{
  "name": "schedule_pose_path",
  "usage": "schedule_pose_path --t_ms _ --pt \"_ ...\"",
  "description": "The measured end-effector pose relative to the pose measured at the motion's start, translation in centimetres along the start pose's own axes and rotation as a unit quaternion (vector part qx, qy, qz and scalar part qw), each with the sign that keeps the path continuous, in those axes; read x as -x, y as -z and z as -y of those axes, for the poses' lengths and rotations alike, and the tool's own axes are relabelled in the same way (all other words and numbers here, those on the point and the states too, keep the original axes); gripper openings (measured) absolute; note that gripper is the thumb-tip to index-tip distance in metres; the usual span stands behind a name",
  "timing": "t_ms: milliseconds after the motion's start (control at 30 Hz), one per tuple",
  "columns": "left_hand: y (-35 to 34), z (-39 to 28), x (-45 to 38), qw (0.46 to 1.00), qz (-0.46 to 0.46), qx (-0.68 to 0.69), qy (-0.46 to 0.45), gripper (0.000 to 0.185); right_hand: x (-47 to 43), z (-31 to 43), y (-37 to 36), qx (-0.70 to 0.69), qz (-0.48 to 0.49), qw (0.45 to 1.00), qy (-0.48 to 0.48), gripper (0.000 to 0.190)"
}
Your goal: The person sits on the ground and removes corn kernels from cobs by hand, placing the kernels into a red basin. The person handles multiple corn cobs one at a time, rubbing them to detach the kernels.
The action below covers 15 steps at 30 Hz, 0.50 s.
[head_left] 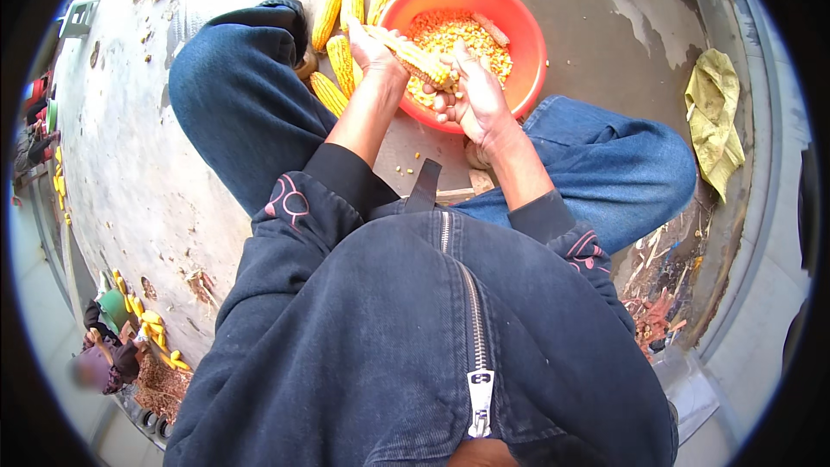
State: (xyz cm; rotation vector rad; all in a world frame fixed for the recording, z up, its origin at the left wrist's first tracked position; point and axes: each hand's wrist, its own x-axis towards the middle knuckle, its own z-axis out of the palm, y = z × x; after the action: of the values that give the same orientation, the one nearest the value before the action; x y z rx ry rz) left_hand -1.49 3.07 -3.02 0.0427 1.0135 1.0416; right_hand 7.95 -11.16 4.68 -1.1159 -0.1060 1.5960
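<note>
An ear of yellow corn [415, 59] slants over a red plastic basin [533, 32], partly stripped of kernels at its near end. My left hand [376, 55] grips its far end. Around the near end curls my right hand [478, 96], thumb above and fingers below, with loose kernels by the fingertips. Shelled corn kernels [447, 26] cover the basin's bottom, and a bare corncob [491, 28] lies on them at the far right. Several whole ears of corn [340, 63] rest on the ground left of the basin, beside my left leg.
A yellow-green woven sack [713, 117] lies crumpled on the right. Pinkish cobs and husk scraps [655, 321] are heaped at lower right. At lower left, another person [107, 353] sits by a green basin [115, 308] and several corn ears [152, 324]. A plastic stool [79, 18] stands at upper left.
</note>
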Motion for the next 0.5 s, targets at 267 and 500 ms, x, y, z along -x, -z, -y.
schedule_pose_path --t_ms 267,500 --pt "-1.3 0.3 2.3 0.991 0.1 -0.069 0.055 0.057 -0.4 -0.8 0.0 0.178 -0.062 0.981 0.049 0.033" --pt "-1.4 0.4 2.6 0.989 0.115 -0.086 0.046 0.056 -0.5 -0.8 -0.3 0.187 -0.092 0.977 0.039 0.04"
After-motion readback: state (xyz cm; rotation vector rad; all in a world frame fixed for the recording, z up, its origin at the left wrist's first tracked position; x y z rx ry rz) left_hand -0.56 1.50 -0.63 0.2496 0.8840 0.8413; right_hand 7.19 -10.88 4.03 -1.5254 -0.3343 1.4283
